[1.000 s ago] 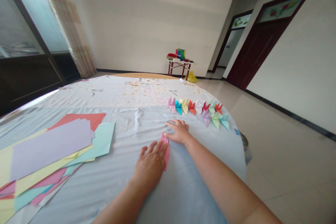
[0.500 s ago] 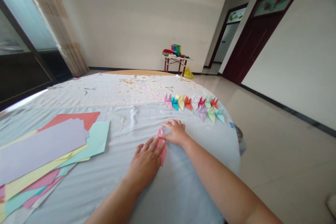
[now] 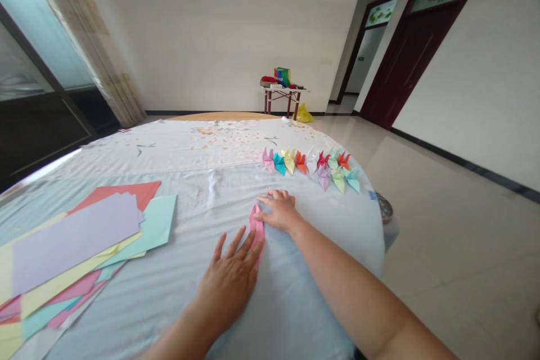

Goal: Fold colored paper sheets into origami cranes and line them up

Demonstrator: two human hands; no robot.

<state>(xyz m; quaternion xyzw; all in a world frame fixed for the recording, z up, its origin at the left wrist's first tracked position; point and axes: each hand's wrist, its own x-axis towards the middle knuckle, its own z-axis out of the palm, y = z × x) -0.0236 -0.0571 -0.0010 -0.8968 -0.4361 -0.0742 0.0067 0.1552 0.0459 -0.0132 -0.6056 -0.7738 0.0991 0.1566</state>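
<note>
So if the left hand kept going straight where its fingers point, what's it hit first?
The folded pink paper, which the left hand's fingers appear to touch. Just beyond, probably the right hand, though heights above the cloth are hard to judge from one view.

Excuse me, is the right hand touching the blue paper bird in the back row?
Apart. The head view shows a strip of bare tablecloth between the right hand and the blue paper bird.
</note>
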